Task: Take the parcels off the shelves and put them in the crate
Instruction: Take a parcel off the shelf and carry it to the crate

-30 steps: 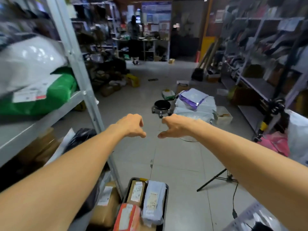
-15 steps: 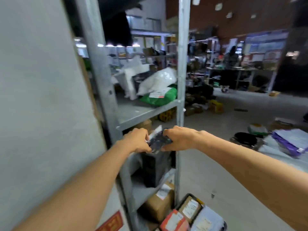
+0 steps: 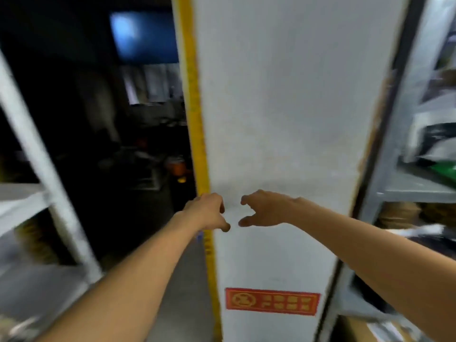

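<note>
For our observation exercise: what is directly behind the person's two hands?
A white pillar with a yellow edge strip stands behind the left hand and right hand. The patch they cover is hidden.

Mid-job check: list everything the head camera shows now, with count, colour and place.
wide flat pillar: one, white, centre
vertical edge strip: one, yellow, pillar's left edge
rectangular sign: one, red, low on the pillar
right metal shelf rack: one, grey, right edge
green plastic parcel: one, green, on a right-rack shelf
left metal shelf rack: one, pale grey, left edge
glowing panel: one, blue, upper left background
left hand: one, empty, fingers curled, before the yellow strip
right hand: one, empty, fingers loosely bent, before the pillar
</note>
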